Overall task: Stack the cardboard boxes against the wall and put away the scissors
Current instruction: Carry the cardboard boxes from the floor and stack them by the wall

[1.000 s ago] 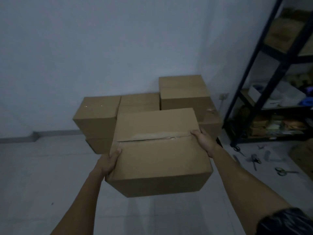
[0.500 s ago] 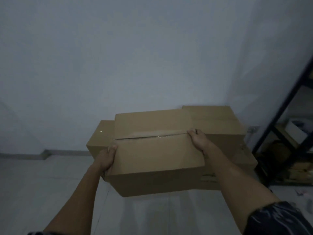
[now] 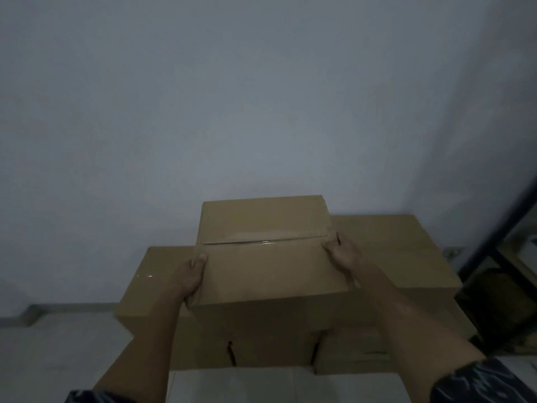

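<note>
I hold a taped brown cardboard box [image 3: 267, 257] between both hands, over the pile of boxes against the wall. My left hand [image 3: 190, 276] presses flat on its left side, thumb on the top edge. My right hand [image 3: 341, 254] grips its right side, fingers curled over the top edge. A box [image 3: 145, 289] lies below on the left, a taller box [image 3: 406, 251] stands on the right, and another box [image 3: 261, 341] sits underneath. Whether the held box rests on the pile is unclear. No scissors are in view.
The white wall [image 3: 232, 112] rises straight behind the boxes. A black metal shelf rack [image 3: 505, 228] stands at the right edge. Pale tiled floor [image 3: 58, 359] shows at the lower left and below the pile.
I have stepped closer to the wall and carried the box forward over the pile. The view has tilted up, so the floor and the scissors at the right dropped out of view.
</note>
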Action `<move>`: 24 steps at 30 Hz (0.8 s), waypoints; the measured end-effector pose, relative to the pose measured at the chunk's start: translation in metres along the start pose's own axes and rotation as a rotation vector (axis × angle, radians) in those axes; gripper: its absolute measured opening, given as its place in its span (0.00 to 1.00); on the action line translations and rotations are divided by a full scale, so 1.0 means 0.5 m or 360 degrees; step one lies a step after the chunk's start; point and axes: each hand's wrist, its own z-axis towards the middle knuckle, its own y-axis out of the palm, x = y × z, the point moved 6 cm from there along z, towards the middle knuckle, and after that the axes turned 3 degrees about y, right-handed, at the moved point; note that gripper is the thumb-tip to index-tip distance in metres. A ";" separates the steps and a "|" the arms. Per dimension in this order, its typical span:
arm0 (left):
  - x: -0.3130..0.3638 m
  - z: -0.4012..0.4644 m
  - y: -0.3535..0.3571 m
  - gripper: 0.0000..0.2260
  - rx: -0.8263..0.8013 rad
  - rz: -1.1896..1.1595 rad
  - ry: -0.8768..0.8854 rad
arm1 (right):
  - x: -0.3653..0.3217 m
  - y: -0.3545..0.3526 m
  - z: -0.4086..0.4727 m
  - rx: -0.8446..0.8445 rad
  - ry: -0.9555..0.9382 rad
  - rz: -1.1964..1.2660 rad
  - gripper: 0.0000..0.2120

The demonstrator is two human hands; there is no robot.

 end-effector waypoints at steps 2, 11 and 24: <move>0.006 0.069 0.015 0.33 -0.0077 -0.0044 0.0010 | 0.001 -0.001 0.054 0.0064 0.0019 -0.0067 0.19; -0.012 0.263 0.094 0.35 -0.0162 -0.0082 -0.0011 | 0.055 0.017 0.246 0.0226 0.0072 -0.0146 0.26; 0.089 0.220 0.089 0.26 0.0466 0.0434 0.0253 | 0.024 -0.029 0.214 0.0186 0.0018 -0.0522 0.27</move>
